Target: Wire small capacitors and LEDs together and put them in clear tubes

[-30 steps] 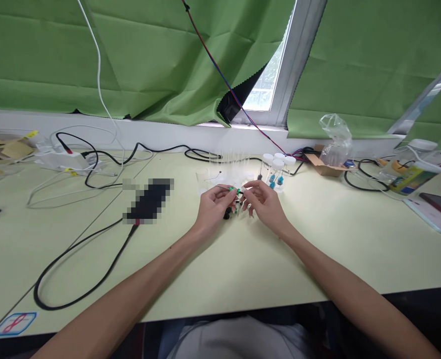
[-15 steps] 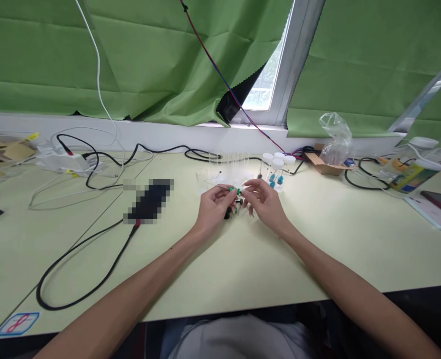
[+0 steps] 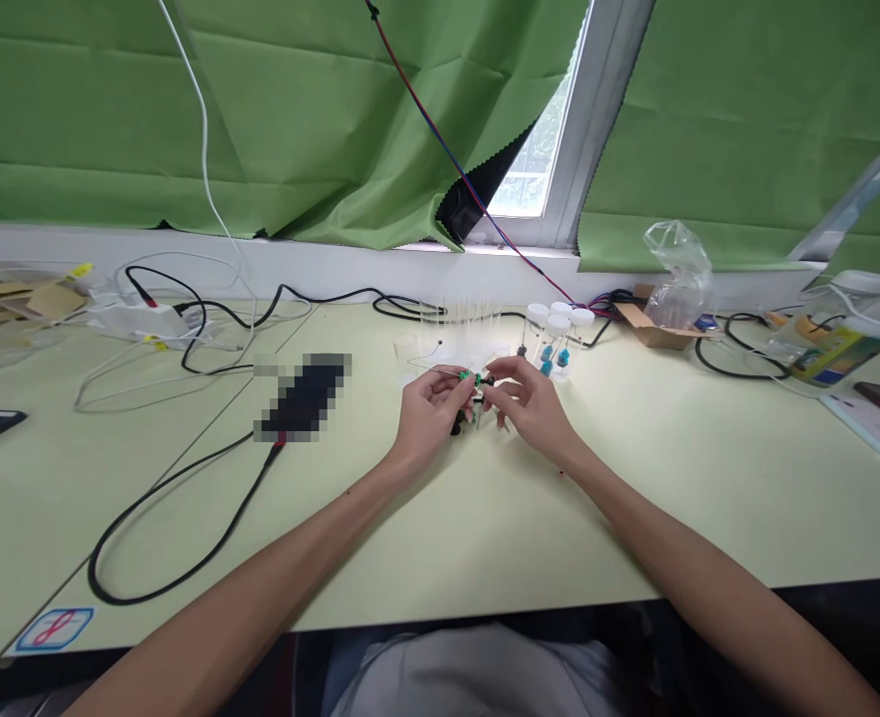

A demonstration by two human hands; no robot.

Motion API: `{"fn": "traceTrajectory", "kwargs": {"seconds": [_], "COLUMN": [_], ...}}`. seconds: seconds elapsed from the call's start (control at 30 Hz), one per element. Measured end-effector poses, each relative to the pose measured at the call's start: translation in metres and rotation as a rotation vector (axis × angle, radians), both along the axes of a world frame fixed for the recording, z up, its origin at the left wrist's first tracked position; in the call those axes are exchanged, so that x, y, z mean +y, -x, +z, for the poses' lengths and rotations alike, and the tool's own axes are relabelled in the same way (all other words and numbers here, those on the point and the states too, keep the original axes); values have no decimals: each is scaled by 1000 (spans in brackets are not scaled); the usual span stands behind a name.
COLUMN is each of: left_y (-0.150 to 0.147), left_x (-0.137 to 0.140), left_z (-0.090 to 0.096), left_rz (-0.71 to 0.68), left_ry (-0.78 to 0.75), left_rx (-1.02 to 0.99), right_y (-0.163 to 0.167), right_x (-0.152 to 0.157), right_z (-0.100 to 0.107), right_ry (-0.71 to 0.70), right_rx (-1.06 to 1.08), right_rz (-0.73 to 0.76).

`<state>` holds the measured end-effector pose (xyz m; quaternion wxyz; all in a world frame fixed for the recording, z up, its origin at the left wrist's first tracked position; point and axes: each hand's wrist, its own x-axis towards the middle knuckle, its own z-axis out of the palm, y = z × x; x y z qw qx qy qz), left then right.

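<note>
My left hand (image 3: 429, 403) is closed in a pinch around a small green part (image 3: 470, 377) with a thin wire running out to the left. My right hand (image 3: 531, 400) meets it from the other side, thumb and fingertips closed at a small dark piece (image 3: 489, 379) by the green part's right end. Below, between the hands, small black pieces (image 3: 457, 424) and bits of green and white show, partly hidden by the fingers. Just behind stands a clear plastic holder (image 3: 459, 334). Right of that are several small clear containers with white caps (image 3: 557, 325) and blue pieces (image 3: 547, 359).
A pixelated dark device (image 3: 306, 396) with a black cable (image 3: 101, 538) lies to the left. Along the wall are a white power strip (image 3: 137, 319) and more cables. An open cardboard box (image 3: 656, 332) with a plastic bag, a labelled jar (image 3: 835, 354) and a phone (image 3: 869, 428) stand right.
The view has shifted slightly, so the scene sits a little further right. A dark piece now shows at my right fingertips beside the green part. My left hand keeps its pinch.
</note>
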<state>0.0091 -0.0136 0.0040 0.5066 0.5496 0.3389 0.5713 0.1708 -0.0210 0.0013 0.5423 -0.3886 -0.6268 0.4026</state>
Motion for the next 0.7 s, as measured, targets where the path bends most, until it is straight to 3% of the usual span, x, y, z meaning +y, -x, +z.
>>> {"fn": "traceTrajectory", "kwargs": {"seconds": [0.7], "left_y": [-3], "left_x": [-2], "left_z": [-8], "left_rz": [-7], "left_ry": [-43], "left_rx": [21], "right_y": [-2], "right_x": [6], "right_z": [-7], "right_ry": [-1], "right_rx": [88], "right_rz": [37]}}
